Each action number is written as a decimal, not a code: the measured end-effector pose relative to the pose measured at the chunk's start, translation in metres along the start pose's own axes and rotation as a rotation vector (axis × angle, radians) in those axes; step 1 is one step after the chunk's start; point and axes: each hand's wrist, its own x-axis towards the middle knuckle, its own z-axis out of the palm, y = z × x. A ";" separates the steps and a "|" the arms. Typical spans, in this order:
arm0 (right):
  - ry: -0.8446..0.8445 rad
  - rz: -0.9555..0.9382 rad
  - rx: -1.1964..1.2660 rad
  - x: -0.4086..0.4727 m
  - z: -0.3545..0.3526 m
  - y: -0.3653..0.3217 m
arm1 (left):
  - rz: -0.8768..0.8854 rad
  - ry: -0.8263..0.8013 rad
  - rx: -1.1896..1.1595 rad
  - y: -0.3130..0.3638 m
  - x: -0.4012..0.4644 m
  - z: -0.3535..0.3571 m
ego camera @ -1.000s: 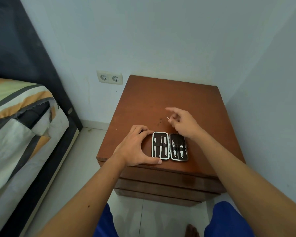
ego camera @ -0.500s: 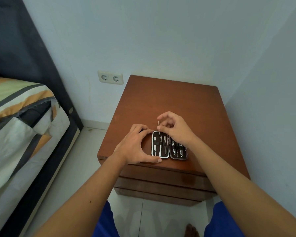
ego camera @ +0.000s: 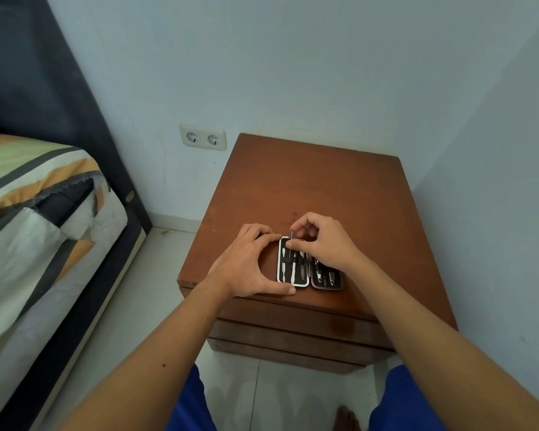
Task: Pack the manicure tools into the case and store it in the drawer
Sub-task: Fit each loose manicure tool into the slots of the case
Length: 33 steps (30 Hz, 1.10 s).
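Still packing, by the look of it. Small black case with a white rim (ego camera: 294, 262), lying open and flat near the front edge of the brown wooden desk (ego camera: 324, 188). Thin white and silver tools tucked under a dark strap in the left half. More silver tools in the right half, partly hidden.

Left hand (ego camera: 246, 262) curved around the left side of the case, fingers at its top corner and thumb along its bottom edge, holding it steady. Not closed on anything.

Right hand (ego camera: 321, 241) over the top of the case, thumb and first finger pressed together, pinching a thin silver needle-like tool (ego camera: 292, 235). Tool standing nearly upright, tip poking up above the fingers. Lower end hidden, so hard to tell if already in its slot.

Next, probably: slide the thin tool down under the strap, gently and straight. Then fold the two halves shut. Then pull open a drawer (ego camera: 296, 321) in the front of the desk, all shut now, and put the case inside.
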 end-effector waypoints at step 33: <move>-0.227 -0.100 -0.283 -0.024 -0.006 -0.003 | 0.008 0.011 0.013 -0.001 -0.001 0.001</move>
